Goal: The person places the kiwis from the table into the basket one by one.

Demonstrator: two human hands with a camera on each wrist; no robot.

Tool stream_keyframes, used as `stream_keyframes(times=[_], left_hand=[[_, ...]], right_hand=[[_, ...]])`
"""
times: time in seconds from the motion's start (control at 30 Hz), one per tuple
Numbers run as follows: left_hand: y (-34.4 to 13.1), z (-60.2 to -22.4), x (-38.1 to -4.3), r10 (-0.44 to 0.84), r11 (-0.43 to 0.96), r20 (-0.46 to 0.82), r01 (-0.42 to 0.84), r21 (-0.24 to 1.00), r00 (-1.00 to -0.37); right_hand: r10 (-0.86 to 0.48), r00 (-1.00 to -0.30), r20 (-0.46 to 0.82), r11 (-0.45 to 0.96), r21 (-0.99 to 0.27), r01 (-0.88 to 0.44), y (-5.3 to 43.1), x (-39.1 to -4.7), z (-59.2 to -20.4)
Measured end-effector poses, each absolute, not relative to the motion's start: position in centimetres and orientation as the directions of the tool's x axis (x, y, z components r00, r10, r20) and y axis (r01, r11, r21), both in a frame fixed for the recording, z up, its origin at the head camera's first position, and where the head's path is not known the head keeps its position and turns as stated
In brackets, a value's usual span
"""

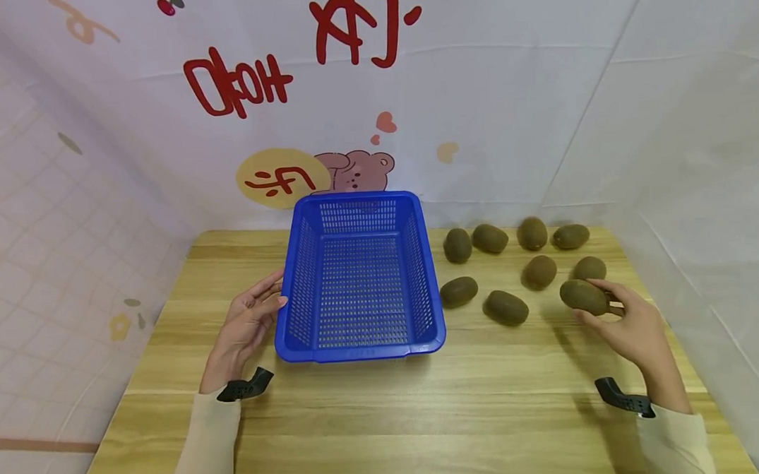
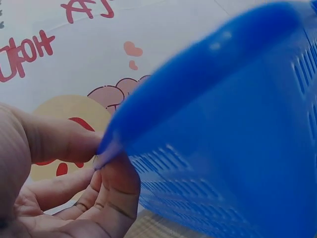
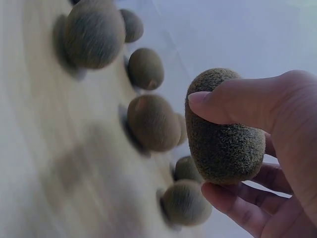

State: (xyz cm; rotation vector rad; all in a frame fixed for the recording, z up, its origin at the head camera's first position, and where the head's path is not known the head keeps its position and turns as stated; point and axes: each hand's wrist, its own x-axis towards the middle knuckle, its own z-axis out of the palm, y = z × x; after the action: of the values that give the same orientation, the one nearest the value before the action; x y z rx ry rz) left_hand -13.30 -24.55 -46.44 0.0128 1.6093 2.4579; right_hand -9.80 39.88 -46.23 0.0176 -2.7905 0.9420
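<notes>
A blue plastic basket (image 1: 362,354) with slotted walls stands on the wooden table, its inside bare. My left hand (image 1: 248,327) pinches the basket's left rim between thumb and fingers; the left wrist view shows the rim (image 2: 208,64) between them. On the right, my right hand (image 1: 631,325) grips a brown fuzzy kiwi (image 1: 582,297), held above the table. In the right wrist view the thumb lies across this kiwi (image 3: 223,148) and fingers curl beneath it. Nearest to it on the table is another kiwi (image 1: 590,269), partly hidden behind.
Several more kiwis lie between the basket and the right hand, among them one kiwi (image 1: 506,308) in front and one kiwi (image 1: 459,245) close to the basket's right side. A printed white cloth (image 1: 508,118) hangs behind the table (image 1: 426,426) and along both sides.
</notes>
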Motion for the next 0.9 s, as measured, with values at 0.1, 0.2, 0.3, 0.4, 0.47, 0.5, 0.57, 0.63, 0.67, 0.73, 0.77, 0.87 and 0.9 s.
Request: stream_keyframes(times=[0.1, 0.2, 0.3, 0.4, 0.47, 0.5, 0.57, 0.63, 0.67, 0.73, 0.77, 0.87, 0.9], left_hand=[[-24.5, -46.5, -13.3, 0.172, -0.389, -0.106, -0.166, 0.906, -0.979], [-24.5, -46.6, -13.3, 0.176, -0.397, -0.110, -0.172, 0.902, -0.978], [-24.5, -46.6, -13.3, 0.184, -0.413, -0.110, -0.178, 0.893, -0.977], [-24.4, -46.6, -13.3, 0.187, -0.431, -0.098, -0.171, 0.886, -0.977], [-24.4, -46.6, -13.3, 0.189, -0.441, -0.092, -0.168, 0.882, -0.978], [-24.4, -46.6, -13.3, 0.189, -0.444, -0.091, -0.168, 0.880, -0.978], [-24.4, -46.6, -13.3, 0.189, -0.449, -0.092, -0.170, 0.877, -0.978], [-24.5, -46.6, -13.3, 0.190, -0.450, -0.098, -0.175, 0.876, -0.977], [-24.5, -46.6, -13.3, 0.189, -0.452, -0.100, -0.177, 0.874, -0.977], [-24.5, -46.6, -13.3, 0.187, -0.452, -0.101, -0.178, 0.874, -0.977], [-24.5, -46.6, -13.3, 0.188, -0.453, -0.102, -0.179, 0.873, -0.977], [-24.4, -46.6, -13.3, 0.191, -0.460, -0.097, -0.177, 0.870, -0.977], [-24.5, -46.6, -13.3, 0.192, -0.463, -0.096, -0.176, 0.869, -0.977]], right_hand=[[0.050, -0.980, 0.194, 0.780, -0.620, -0.083, 39.2, -10.1, -45.8], [0.048, -0.978, 0.205, 0.767, -0.635, -0.095, 38.4, -10.5, -45.4], [0.037, -0.977, 0.208, 0.757, -0.644, -0.109, 37.6, -10.9, -44.9], [0.015, -0.977, 0.213, 0.759, -0.638, -0.128, 36.8, -11.5, -44.3], [0.002, -0.976, 0.217, 0.759, -0.636, -0.140, 36.1, -11.9, -43.9], [-0.008, -0.974, 0.227, 0.757, -0.635, -0.154, 35.8, -12.0, -43.7], [-0.024, -0.969, 0.247, 0.754, -0.631, -0.180, 35.2, -12.3, -43.4], [-0.041, -0.964, 0.261, 0.744, -0.637, -0.204, 34.6, -12.6, -43.2], [-0.053, -0.962, 0.268, 0.740, -0.636, -0.218, 34.3, -12.8, -43.1], [-0.071, -0.959, 0.273, 0.735, -0.636, -0.235, 33.6, -13.2, -42.9], [-0.081, -0.958, 0.275, 0.732, -0.636, -0.245, 33.3, -13.4, -42.8], [-0.114, -0.952, 0.285, 0.728, -0.628, -0.275, 32.3, -14.1, -42.5], [-0.122, -0.950, 0.289, 0.728, -0.624, -0.284, 32.0, -14.3, -42.5]])
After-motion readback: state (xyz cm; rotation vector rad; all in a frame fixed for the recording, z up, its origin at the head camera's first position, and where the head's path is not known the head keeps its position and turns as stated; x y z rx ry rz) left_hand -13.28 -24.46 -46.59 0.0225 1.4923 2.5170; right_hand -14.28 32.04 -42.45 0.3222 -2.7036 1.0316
